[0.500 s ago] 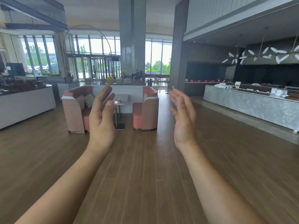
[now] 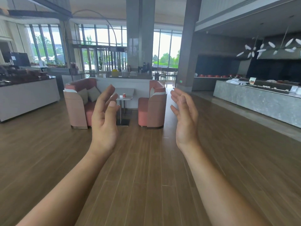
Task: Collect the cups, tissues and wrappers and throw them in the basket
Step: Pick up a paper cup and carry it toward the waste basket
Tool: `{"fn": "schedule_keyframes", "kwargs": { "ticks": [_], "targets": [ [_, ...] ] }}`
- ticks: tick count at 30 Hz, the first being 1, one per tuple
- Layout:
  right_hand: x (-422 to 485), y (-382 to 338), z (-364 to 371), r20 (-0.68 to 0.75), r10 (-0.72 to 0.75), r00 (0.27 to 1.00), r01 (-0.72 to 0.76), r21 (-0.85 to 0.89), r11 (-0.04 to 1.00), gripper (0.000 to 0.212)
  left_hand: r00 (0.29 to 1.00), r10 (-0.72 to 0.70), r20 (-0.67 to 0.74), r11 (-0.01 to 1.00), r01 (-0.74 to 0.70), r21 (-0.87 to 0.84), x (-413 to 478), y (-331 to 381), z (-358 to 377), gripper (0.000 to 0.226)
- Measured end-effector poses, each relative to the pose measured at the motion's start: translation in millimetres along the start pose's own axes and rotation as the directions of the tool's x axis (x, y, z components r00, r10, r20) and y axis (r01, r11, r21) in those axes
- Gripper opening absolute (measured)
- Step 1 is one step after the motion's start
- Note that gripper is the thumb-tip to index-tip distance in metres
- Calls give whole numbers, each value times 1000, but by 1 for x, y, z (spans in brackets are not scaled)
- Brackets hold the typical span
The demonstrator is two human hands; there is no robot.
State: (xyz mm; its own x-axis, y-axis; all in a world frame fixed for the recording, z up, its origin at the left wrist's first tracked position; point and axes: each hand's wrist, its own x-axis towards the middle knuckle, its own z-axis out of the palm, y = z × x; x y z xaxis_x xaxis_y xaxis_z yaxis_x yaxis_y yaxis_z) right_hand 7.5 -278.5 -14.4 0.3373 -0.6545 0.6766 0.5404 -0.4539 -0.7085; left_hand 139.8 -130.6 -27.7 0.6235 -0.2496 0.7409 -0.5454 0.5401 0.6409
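Forearms: both bare, rising from the bottom corners of the frame toward the middle; elbows cut off by the lower edge.
Left hand (image 2: pixel 104 121): raised left of centre, palm turned inward, fingers loosely spread and curled, holding nothing; its fingertips cover part of the left sofa and the near edge of the table.
Right hand (image 2: pixel 185 118): raised right of centre, palm facing the left hand, fingers apart and slightly bent, empty; a wide gap separates the two hands.
Floor (image 2: pixel 146 168): brown wood planks, bare across the lower half of the frame.
Sofas: a pink sofa (image 2: pixel 78 103) left of the table with cushions, another pink sofa (image 2: pixel 153 105) on its right, facing each other across a narrow gap.
Table (image 2: pixel 126 93): small, pale, on a metal leg, between the sofas at the centre of the frame.
Cup (image 2: pixel 124 95): red, standing on the table, well apart from both hands.
Small white thing (image 2: pixel 121 96): just beside the cup; possibly a tissue or wrapper, too small to tell.
Counters: white counter (image 2: pixel 27 98) at the left edge, grey stone counter (image 2: pixel 257 103) at the right, both cut off by the frame.
Pillar (image 2: pixel 140 38): upper centre, behind the sofas, windows beyond.
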Motion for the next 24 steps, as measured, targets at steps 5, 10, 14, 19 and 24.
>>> {"fn": "schedule_keyframes", "kwargs": {
  "ticks": [5,10,14,19,24],
  "targets": [
    [50,75,41,18,16,1000,-17,16,1000,56,1000,-1,-15,1000,0,-7,53,-73,-12,43],
    [107,137,84,35,29,999,-30,24,999,51,1000,3,-10,1000,-3,8,116,-140,-24,41],
    [143,188,101,38,40,998,-42,42,998,52,1000,-14,1,1000,14,8,157,-191,-26,42],
    [189,250,105,37,57,998,-58,36,998,49,999,-52,14,998,51,21,194,-260,-13,47],
    [240,327,100,27,74,997,-75,47,996,51,997,-77,9,996,76,38,235,-338,6,51]
  ]
}}
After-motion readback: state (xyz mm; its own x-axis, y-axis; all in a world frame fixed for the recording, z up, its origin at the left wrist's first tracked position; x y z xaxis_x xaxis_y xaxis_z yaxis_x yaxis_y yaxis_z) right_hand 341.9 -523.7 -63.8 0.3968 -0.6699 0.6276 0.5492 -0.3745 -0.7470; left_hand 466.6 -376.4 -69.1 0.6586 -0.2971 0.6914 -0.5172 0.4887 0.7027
